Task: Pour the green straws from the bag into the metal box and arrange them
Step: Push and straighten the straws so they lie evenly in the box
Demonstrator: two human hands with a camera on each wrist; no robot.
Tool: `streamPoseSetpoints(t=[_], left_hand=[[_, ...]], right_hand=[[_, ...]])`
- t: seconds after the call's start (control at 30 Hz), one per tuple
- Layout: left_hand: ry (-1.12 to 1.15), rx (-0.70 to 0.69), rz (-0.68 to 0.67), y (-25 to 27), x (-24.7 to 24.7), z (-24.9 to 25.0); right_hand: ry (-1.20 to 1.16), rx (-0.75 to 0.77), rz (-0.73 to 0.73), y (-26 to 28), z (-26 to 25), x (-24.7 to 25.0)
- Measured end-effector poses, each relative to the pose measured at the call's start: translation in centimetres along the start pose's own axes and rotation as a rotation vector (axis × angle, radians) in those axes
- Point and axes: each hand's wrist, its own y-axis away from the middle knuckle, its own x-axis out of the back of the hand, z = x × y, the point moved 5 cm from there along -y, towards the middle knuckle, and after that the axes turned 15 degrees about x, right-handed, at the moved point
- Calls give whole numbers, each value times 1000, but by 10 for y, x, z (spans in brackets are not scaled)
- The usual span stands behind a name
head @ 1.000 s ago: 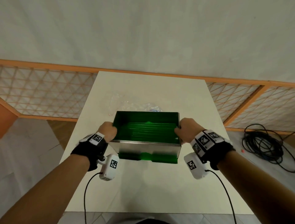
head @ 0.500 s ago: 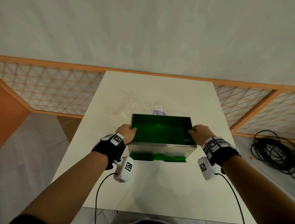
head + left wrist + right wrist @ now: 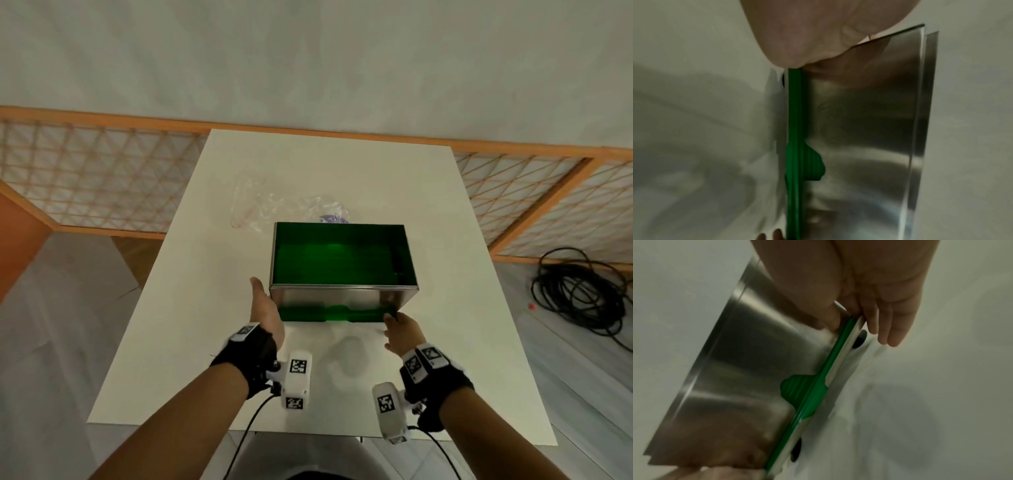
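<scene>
The metal box point(image 3: 337, 297) stands on the white table point(image 3: 191, 342), its inside filled with green straws point(image 3: 339, 260); more green shows through a slot along its front bottom. My left hand point(image 3: 265, 308) is flat with straight fingers against the box's front left corner. My right hand point(image 3: 399, 330) touches the bottom front right corner. The left wrist view shows the shiny front wall point(image 3: 869, 129) and the straws point(image 3: 795, 146) under my palm point(image 3: 818, 32). In the right wrist view my thumb rests on the metal box point(image 3: 746, 369) and my straight fingers point(image 3: 890, 321) reach past its corner. The clear bag point(image 3: 257, 205) lies flat behind the box.
A coil of black cable point(image 3: 579, 291) lies on the floor to the right. An orange lattice fence point(image 3: 102, 178) runs behind the table. The table's near edge is close under my wrists.
Both hands have let go of the box's side rims and dropped to its front lower corners with fingers straightened. The box now stands level on the table.
</scene>
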Motion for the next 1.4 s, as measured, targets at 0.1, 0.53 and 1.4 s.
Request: streamPoseSetpoints(t=[0.1, 0.53, 1.4], left_hand=[[104, 1, -108, -6, 0, 1], [-323, -242, -42, 39, -20, 60], [-904, -703, 180, 65, -22, 47]], right_hand=[[192, 20, 103, 0, 2, -2], [-84, 68, 404, -7, -22, 53], [854, 678, -197, 28, -120, -12]])
